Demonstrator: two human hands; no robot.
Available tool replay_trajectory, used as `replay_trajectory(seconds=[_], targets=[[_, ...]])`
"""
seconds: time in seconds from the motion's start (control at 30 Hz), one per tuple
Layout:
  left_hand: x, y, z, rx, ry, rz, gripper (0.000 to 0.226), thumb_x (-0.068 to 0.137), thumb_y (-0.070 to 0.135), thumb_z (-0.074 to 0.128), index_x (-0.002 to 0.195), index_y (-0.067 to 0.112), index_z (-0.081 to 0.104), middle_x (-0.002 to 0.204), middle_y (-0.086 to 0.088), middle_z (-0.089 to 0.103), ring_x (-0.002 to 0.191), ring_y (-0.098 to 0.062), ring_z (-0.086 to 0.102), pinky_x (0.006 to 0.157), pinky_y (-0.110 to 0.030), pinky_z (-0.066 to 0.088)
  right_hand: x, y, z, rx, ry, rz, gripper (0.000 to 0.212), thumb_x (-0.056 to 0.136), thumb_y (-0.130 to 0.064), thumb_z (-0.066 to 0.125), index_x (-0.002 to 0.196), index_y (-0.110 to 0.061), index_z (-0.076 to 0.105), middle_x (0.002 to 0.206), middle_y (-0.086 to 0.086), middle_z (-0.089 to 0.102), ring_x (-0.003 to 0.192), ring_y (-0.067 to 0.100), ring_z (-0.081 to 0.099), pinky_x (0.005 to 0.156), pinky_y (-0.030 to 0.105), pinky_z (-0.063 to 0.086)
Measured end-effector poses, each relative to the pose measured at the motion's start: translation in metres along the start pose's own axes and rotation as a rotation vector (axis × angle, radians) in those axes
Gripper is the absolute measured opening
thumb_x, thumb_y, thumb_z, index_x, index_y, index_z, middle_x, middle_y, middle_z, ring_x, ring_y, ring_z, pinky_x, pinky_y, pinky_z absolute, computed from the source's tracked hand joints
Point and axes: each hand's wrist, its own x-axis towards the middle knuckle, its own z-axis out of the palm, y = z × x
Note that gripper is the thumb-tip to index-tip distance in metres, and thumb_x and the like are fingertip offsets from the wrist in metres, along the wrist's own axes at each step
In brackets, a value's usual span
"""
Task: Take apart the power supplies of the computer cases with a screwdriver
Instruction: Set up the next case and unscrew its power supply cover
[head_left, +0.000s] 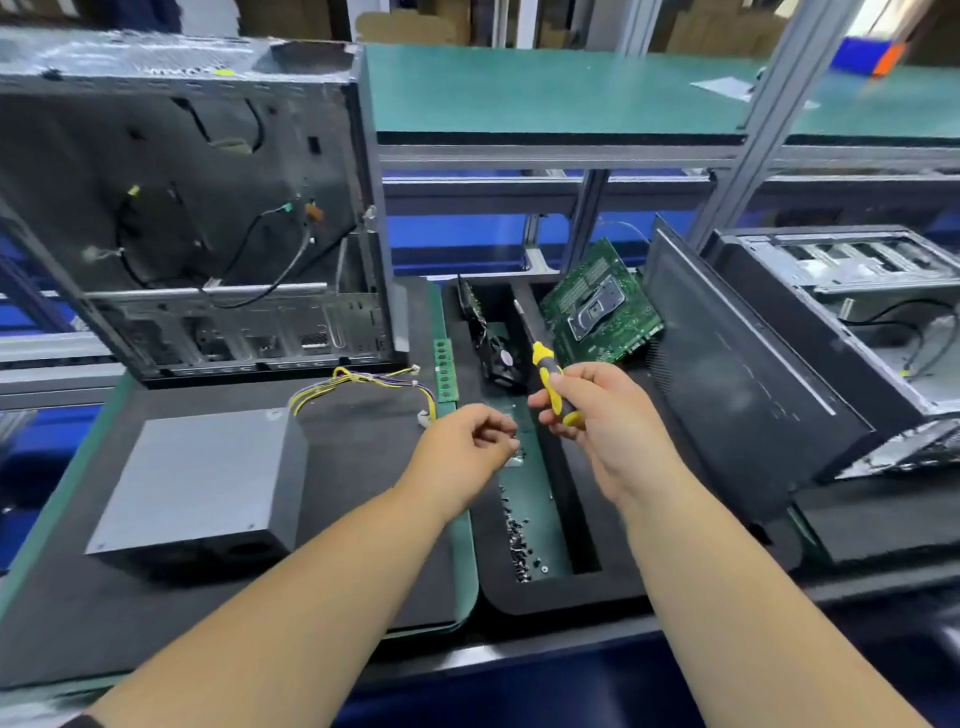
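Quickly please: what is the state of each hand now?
Left hand: fingers curled; whether it pinches something small cannot be told.
Right hand: holds the yellow screwdriver.

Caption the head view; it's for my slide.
Right hand grips screwdriver beside removed power supply.

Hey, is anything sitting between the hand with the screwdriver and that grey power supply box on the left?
The left hand hangs between the right hand, which grips the screwdriver, and the power supply. Its yellow wires lie on the mat behind the box, off that path. Nothing else visible stands in the way.
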Motion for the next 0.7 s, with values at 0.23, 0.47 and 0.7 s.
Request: replay_trajectory(seconds=[0.23,0.47,0.7], targets=[[0.007,0.000,-0.001,0.204,-0.027,0.053,0.020,0.091,0.014,0.070,0.108,0.023,0.074,0.103,0.009,0.069,0.098,-0.009,0.065,0.091,-0.020,0.049,0.012,0.007,-0.019,-0.053,-0.100,0.008,0.018,0.096,-0.003,0.059,0.113,-0.009,0.061,0.082,0.003,0.073,0.070,0.013,0.064,0.071,0.023,0.051],[-0.010,-0.014,-0.074,0.342,0.138,0.089,0.020,0.090,0.013,0.069,0.092,0.032,0.072,0.096,0.015,0.066,0.088,0.004,0.058,0.085,-0.019,0.045,0.023,0.019,0.026,-0.116,-0.295,0.094,0.017,0.090,0.007,0.058,0.096,-0.009,0.059,0.072,0.002,0.068,0.063,0.011,0.068,0.060,0.020,0.050],[-0.038,-0.049,-0.164,0.400,0.370,0.007,0.023,0.088,0.018,0.071,0.103,0.035,0.070,0.113,0.013,0.061,0.107,-0.001,0.054,0.093,-0.018,0.038,0.027,0.047,0.096,-0.230,-0.340,0.164,0.027,0.087,0.006,0.044,0.077,-0.018,0.052,0.062,-0.004,0.052,0.057,0.015,0.047,0.056,0.026,0.036]])
